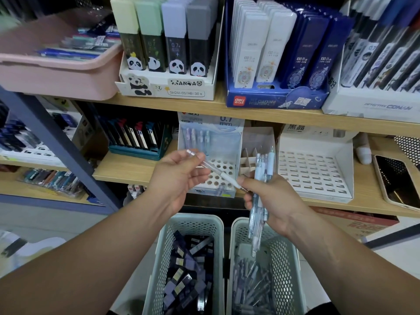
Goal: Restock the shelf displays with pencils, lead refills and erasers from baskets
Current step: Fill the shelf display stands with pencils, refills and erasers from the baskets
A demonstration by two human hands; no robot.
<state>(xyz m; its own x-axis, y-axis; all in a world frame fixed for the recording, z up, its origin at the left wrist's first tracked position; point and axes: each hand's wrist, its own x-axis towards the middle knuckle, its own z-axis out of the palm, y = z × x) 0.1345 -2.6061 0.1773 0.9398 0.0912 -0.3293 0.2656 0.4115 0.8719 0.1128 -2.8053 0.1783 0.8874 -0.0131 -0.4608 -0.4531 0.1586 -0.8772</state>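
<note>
Shelves (pixel 127 164), two wooden tiers, are stocked with display boxes. Two baskets (pixel 168 235) are set on the floor. Above them, one pencil (pixel 226 177) is pinched in the left hand (pixel 179 178); a pencil bundle (pixel 264 162), count unclear, is gripped in the right hand (pixel 272 201).

- I see the upper shelf (pixel 159 105) across 12 o'clock, wood. On it, 10 to 2 o'clock: pink tub (pixel 56 73), panda box (pixel 168 89), blue box (pixel 272 102), white box (pixel 372 105), side by side.
- Lower shelf (pixel 127 169) at centre. On it, 9 to 3 o'clock: teal box (pixel 136 153), holed stand (pixel 223 169), cardboard divider box (pixel 250 142), slotted white tray (pixel 313 171), phone (pixel 397 180) lying flat.
- Floor (pixel 391 253) at 6 o'clock carries the left basket (pixel 166 246) and right basket (pixel 288 258), just beside each other.
</note>
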